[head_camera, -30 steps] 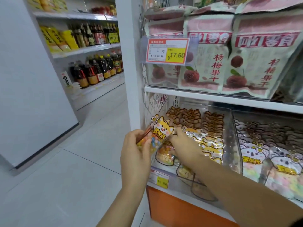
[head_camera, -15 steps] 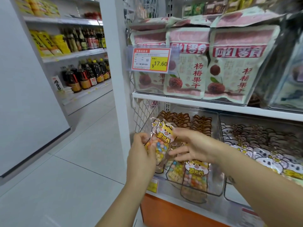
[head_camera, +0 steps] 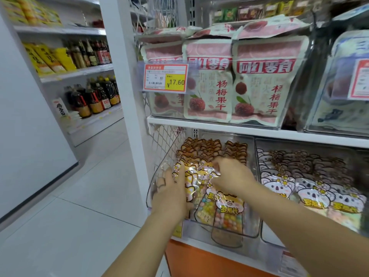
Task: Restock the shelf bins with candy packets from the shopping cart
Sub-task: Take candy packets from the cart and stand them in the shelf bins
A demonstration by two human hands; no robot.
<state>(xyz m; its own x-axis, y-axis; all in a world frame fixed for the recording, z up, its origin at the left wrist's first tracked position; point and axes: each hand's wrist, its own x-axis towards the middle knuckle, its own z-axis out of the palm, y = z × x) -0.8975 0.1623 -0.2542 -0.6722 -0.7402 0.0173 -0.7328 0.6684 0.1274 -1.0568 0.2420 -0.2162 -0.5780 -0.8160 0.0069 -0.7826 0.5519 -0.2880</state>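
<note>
Candy packet point(head_camera: 196, 177), held between left hand point(head_camera: 171, 194), right hand point(head_camera: 231, 176)

Blur smears my left hand point(head_camera: 171, 194) against the candy packets point(head_camera: 229, 204) at the left wall of the clear bin point(head_camera: 249, 228); I can't tell its grip. The fingers of my right hand point(head_camera: 231, 176) curl out of sight among packet tops. My left wrist hides most of the shelf-edge price label point(head_camera: 177, 229). The blue bags point(head_camera: 343, 108) run off frame right.
</note>
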